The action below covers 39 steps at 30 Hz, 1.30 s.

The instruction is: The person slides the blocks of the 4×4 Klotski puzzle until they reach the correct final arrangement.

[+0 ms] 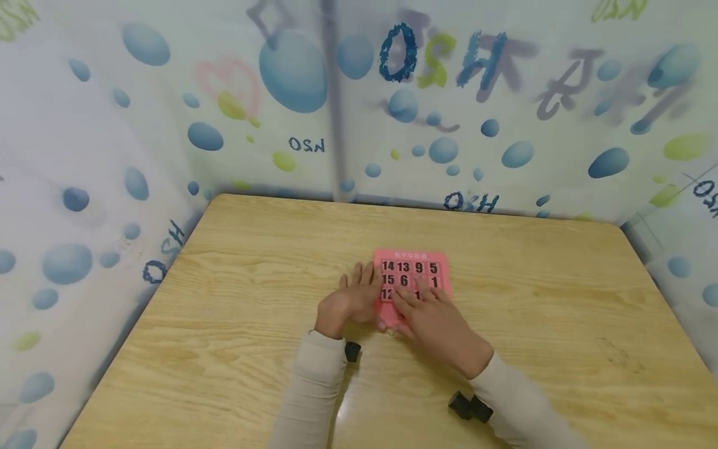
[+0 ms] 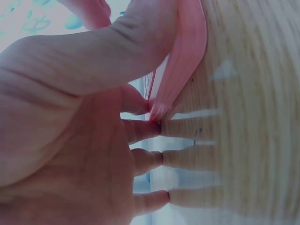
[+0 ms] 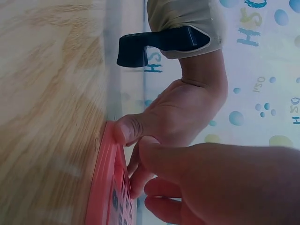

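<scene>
A pink number sliding puzzle (image 1: pixel 415 256) lies flat on the table, with black numbers on its pale tiles. My left hand (image 1: pixel 354 302) holds the frame at its near left corner. In the left wrist view its thumb bends against the near side of the puzzle (image 2: pixel 190 51), the index finger touches the left side, and the other fingertips rest on the table. My right hand (image 1: pixel 443 325) reaches over the puzzle from the near right, fingers extended onto the lower tiles. Those fingers hide several tiles, and the bottom row cannot be read.
The wooden table (image 1: pixel 269 249) extends around the puzzle on every side. Behind it hangs a pale wall covering (image 1: pixel 370 118) printed with blue and green drops. Black camera mounts (image 1: pixel 470 406) sit at both wrists, close above the tabletop.
</scene>
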Motion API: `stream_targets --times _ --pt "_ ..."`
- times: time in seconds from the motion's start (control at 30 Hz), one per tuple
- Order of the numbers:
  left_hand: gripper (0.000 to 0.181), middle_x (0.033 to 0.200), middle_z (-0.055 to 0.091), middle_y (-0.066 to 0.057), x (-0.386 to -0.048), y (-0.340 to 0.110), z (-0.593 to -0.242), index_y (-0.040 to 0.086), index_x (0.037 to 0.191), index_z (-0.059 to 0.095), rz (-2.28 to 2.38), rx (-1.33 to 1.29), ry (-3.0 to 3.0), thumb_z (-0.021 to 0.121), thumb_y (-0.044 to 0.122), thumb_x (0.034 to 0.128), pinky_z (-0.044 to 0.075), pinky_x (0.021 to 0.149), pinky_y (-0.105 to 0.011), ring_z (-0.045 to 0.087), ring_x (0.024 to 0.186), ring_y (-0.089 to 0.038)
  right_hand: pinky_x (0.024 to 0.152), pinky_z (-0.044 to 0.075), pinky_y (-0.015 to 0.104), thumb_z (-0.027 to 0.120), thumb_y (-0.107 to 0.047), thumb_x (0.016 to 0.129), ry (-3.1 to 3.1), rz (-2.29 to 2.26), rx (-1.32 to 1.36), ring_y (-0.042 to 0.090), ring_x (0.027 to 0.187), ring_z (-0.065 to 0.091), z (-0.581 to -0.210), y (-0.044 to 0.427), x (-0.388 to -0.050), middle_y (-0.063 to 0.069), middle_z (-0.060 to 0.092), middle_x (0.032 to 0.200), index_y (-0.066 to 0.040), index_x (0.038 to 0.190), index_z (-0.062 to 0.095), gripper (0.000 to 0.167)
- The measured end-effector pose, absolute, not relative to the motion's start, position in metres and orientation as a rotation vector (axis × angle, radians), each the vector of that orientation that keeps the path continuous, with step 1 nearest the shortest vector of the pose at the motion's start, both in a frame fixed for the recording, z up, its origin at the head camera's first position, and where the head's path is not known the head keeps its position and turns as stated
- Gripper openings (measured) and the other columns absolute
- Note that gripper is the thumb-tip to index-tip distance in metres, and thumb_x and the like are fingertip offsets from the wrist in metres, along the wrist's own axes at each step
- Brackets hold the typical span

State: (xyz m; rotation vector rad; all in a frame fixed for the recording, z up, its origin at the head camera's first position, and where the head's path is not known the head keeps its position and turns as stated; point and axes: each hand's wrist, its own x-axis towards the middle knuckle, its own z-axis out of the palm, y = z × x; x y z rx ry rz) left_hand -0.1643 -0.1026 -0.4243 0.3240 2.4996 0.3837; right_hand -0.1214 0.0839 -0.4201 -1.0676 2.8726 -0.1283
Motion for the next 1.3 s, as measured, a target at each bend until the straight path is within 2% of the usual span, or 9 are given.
stream_targets --times 0.13,0.37,0.57,0.83,1.3 --pt "0.115 0.167 -0.007 -0.013 -0.164 -0.101 -0.426 0.007 0.16 0.003 0.389 0.334 2.492 0.079 0.043 0.0812 0.003 0.122 -0.056 -0.01 0.153 -0.034 0.115 0.029 0.06 0.049 -0.05 0.101 2.824 -0.188 -0.998 0.045 0.144 0.03 -0.423 0.074 -0.123 0.008 0.045 0.153 -0.009 0.146 0.05 0.061" --pt "0.119 0.167 -0.007 -0.014 -0.163 -0.102 -0.426 0.006 0.16 0.002 0.393 0.342 2.496 0.08 0.045 0.0794 0.003 0.122 -0.056 -0.01 0.152 -0.035 0.117 0.025 0.059 0.042 -0.053 0.102 2.774 -0.181 -0.935 0.043 0.147 0.025 -0.429 0.069 -0.123 0.006 0.04 0.156 -0.011 0.149 0.047 0.063" --pt "0.118 0.167 -0.006 -0.013 -0.163 -0.103 -0.424 0.006 0.16 0.002 0.393 0.326 2.496 0.079 0.045 0.0796 0.002 0.122 -0.056 -0.01 0.152 -0.034 0.116 0.026 0.06 0.046 -0.052 0.101 2.778 -0.178 -0.949 0.042 0.147 0.025 -0.431 0.068 -0.124 0.007 0.043 0.154 -0.01 0.147 0.05 0.062" --pt "0.114 0.167 -0.006 -0.014 -0.164 -0.103 -0.423 0.005 0.16 0.003 0.394 0.331 2.498 0.078 0.041 0.0815 0.003 0.122 -0.056 -0.009 0.153 -0.035 0.116 0.029 0.059 0.053 -0.049 0.099 2.797 -0.147 -0.997 0.043 0.144 0.033 -0.429 0.067 -0.121 0.007 0.05 0.15 -0.009 0.142 0.056 0.059" --pt "0.116 0.166 -0.008 -0.015 -0.164 -0.102 -0.422 0.005 0.16 0.003 0.399 0.328 2.495 0.08 0.04 0.08 0.003 0.122 -0.056 -0.01 0.152 -0.035 0.113 0.032 0.06 0.054 -0.045 0.1 2.769 -0.128 -1.052 0.045 0.14 0.039 -0.422 0.07 -0.116 0.009 0.054 0.146 -0.007 0.14 0.057 0.055"
